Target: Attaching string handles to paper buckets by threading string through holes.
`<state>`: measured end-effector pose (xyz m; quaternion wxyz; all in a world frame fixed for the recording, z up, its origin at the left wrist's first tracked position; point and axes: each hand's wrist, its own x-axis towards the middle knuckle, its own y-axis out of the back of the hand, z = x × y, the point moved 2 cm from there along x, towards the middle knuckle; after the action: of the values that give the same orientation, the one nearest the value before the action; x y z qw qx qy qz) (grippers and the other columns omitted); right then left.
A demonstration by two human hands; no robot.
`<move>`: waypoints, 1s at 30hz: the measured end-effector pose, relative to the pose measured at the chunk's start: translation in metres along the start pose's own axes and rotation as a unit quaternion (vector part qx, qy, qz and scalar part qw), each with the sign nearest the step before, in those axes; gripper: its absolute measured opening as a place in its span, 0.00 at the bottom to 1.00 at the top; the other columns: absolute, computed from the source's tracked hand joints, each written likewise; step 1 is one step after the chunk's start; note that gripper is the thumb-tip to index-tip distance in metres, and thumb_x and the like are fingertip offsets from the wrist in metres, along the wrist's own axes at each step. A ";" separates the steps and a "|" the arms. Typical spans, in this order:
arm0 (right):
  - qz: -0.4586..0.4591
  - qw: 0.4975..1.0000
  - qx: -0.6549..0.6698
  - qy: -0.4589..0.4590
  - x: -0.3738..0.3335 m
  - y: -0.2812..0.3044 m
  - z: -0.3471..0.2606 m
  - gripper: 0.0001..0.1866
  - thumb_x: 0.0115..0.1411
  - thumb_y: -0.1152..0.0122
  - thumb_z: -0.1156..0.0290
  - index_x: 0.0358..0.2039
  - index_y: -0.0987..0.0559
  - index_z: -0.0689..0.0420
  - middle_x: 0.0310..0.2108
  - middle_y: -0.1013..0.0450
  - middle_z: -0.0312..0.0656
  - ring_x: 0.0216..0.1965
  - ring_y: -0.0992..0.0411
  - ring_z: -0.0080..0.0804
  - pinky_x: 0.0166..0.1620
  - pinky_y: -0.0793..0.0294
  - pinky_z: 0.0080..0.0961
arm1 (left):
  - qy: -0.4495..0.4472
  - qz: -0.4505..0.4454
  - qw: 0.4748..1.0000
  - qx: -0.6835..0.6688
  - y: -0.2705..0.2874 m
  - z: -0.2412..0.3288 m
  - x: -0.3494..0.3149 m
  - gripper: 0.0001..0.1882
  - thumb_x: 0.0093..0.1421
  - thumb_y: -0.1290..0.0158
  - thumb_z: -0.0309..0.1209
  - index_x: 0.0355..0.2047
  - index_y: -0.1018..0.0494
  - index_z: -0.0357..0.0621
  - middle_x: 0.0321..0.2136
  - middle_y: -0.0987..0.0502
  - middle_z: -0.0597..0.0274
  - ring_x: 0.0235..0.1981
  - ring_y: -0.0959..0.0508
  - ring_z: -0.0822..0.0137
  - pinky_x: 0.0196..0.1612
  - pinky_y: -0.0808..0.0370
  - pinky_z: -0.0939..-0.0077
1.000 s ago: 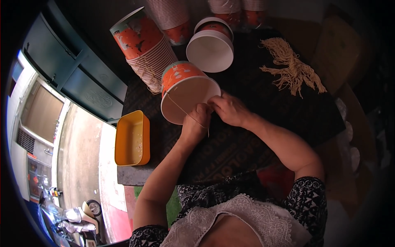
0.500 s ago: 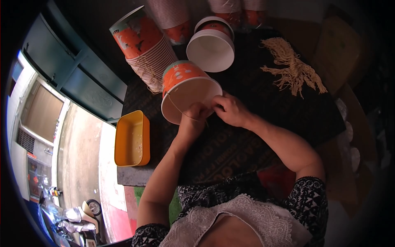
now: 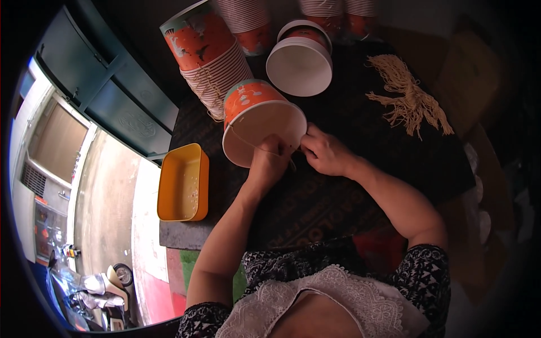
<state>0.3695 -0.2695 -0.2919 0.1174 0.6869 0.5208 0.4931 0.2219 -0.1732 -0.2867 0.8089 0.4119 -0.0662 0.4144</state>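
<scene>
Right fingers (image 3: 313,147) farther rightward, by the orange-sided, white-lined tub (image 3: 262,123)

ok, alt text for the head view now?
A person's left hand is at the open mouth and right hand at the rim of a tilted orange tub, a thin string running from its rim to the left hand. On the dark table: yellow box left, stacked tubs behind, cord bundle right.

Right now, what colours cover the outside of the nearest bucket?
The bucket is mostly orange, partly green; head view shows it best.
</scene>
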 end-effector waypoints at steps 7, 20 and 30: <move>-0.004 0.999 -0.042 -0.032 0.002 -0.002 0.003 0.05 0.48 0.45 0.79 0.27 0.29 0.63 0.38 0.33 0.52 0.35 0.28 0.52 0.35 0.26 0.41 | -0.019 -0.032 0.999 0.026 0.008 0.013 0.001 0.05 0.51 0.46 0.24 0.22 0.27 0.33 0.21 0.25 0.45 0.25 0.23 0.49 0.28 0.27 0.64; -0.010 1.000 -0.009 -0.020 0.002 -0.002 0.009 0.11 0.47 0.46 0.79 0.34 0.25 0.64 0.45 0.33 0.55 0.42 0.29 0.53 0.43 0.26 0.42 | 0.183 -0.119 0.943 -0.251 0.012 0.018 0.005 0.09 0.58 0.47 0.31 0.31 0.25 0.36 0.22 0.27 0.67 0.23 0.29 0.77 0.26 0.32 0.82; -0.003 0.996 0.051 -0.071 0.002 0.005 0.008 0.06 0.46 0.41 0.78 0.27 0.26 0.62 0.29 0.30 0.46 0.31 0.28 0.42 0.32 0.28 0.31 | 0.233 -0.098 0.944 -0.212 0.010 0.015 0.003 0.12 0.58 0.47 0.32 0.27 0.26 0.33 0.15 0.29 0.62 0.13 0.30 0.73 0.16 0.34 0.78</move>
<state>0.3795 -0.2670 -0.2911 0.1205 0.7233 0.5380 0.4157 0.2198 -0.1792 -0.2697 0.9069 0.1268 0.0783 0.3942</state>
